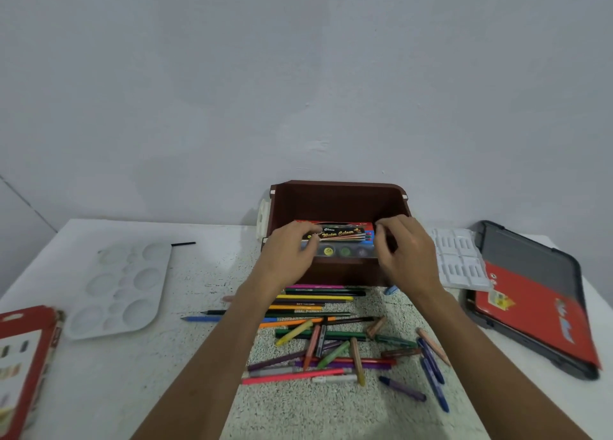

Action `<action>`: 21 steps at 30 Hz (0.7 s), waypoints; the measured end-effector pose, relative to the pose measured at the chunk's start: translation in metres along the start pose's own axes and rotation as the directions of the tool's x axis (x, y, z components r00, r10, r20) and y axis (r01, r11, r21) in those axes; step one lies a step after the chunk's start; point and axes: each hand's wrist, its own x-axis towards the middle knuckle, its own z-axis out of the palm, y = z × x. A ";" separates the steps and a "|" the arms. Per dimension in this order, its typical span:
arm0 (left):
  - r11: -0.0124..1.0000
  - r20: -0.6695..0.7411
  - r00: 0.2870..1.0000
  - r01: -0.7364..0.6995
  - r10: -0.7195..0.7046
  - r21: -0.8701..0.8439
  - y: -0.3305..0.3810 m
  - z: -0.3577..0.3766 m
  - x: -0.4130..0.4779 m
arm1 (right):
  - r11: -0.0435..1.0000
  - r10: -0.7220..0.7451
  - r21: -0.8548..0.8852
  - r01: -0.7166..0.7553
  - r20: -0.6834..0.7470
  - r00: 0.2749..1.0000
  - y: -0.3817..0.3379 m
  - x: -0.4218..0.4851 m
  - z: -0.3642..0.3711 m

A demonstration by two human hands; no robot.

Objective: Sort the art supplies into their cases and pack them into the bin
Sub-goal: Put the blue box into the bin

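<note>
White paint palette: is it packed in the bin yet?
No, the white paint palette lies flat on the table, left of the brown bin and outside it.

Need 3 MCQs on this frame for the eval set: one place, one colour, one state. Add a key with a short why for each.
1. Where is the white palette?
A. inside the bin
B. on the table, left of the bin
C. on the floor

2. What colour is the bin?
A. blue
B. white
C. brown

3. What state is the watercolour box in?
A. gripped at its ends by the left hand and right hand
B. lying untouched on the table
C. under the palette

Key:
1 B, it lies flat on the table well left of the bin.
2 C, its walls are dark brown.
3 A, both hands pinch its ends at the bin.
</note>
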 end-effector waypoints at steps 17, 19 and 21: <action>0.949 0.087 0.985 -0.119 0.150 -0.290 0.072 0.051 -0.068 | 0.873 0.462 0.136 -0.469 0.085 0.883 -0.016 -0.067 -0.106; 0.953 0.132 0.980 -0.106 0.148 -0.285 0.078 0.062 -0.068 | 0.846 0.506 0.120 -0.519 0.122 0.854 -0.012 -0.071 -0.113; 0.956 0.185 0.972 -0.091 0.146 -0.278 0.084 0.073 -0.067 | 0.824 0.541 0.091 -0.559 0.169 0.824 -0.007 -0.073 -0.119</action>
